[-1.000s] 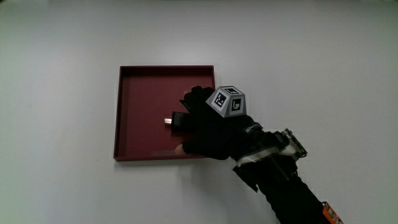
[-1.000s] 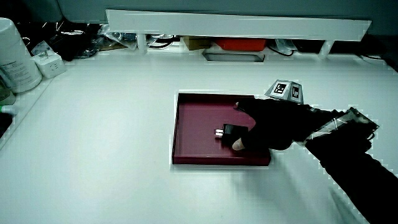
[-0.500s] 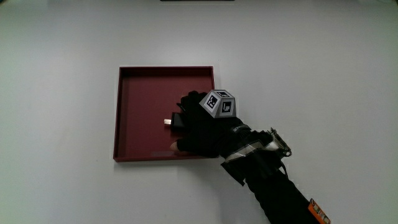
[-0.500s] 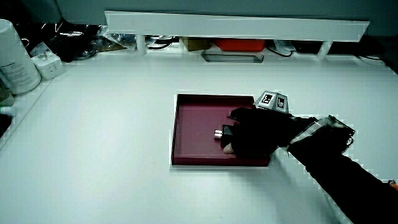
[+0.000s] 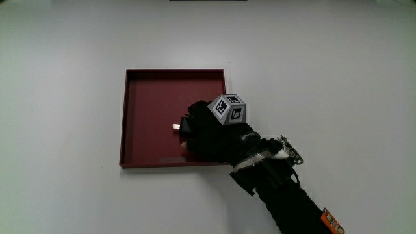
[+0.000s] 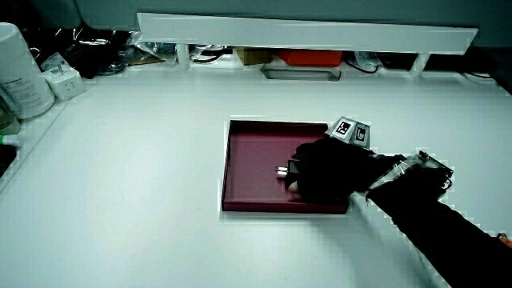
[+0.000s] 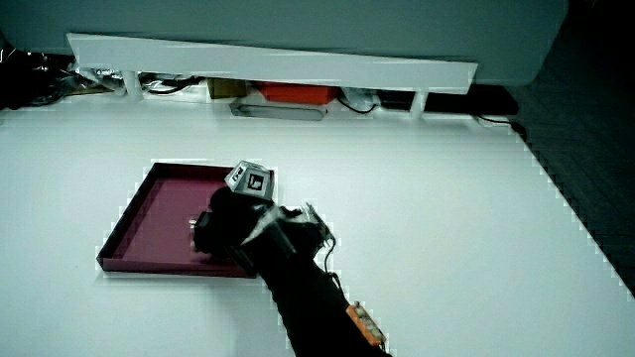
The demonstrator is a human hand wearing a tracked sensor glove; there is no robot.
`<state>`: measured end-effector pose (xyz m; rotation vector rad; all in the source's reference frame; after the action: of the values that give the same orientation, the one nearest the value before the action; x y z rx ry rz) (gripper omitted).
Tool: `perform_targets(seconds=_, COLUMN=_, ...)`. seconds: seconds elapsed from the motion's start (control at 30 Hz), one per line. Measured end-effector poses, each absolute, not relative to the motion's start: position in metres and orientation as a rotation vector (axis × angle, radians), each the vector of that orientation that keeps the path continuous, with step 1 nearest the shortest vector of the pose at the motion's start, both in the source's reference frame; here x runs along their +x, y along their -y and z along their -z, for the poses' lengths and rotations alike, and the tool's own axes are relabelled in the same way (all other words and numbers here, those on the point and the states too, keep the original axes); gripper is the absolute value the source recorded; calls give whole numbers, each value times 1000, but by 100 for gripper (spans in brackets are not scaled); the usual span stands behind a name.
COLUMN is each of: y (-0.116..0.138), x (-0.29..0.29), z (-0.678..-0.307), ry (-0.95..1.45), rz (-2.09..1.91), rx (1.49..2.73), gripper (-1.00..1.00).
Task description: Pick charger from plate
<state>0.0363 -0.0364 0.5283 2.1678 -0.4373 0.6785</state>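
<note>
Curling around the charger [image 5: 180, 126], hand [image 5: 209, 133] grip closed, inside plate [image 5: 146, 110]

Plain white table [image 5: 338, 71], evenly lit. Low white partition [image 6: 304, 32] at its edge. White cylindrical container [image 6: 20, 72] near a corner.

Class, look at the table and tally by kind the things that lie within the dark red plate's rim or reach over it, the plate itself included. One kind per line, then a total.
Plate: 1
Charger: 1
Gloved hand: 1
Patterned cube on the hand: 1
Total: 4
</note>
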Motion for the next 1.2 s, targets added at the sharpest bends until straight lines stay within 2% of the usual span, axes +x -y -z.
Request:
perform_targets(seconds=0.17, y=35, x=36, z=-523, ry=444, rz=-683, rx=2242, gripper=49)
perform_targets(seconds=0.77, y=32, x=36, z=-523, ry=476, rz=-674, rx=2290, gripper=100)
perform_targets(seconds=1.2, y=32, x=41, z=-502, ry=550, rz=-718, rx=2289, gripper=100)
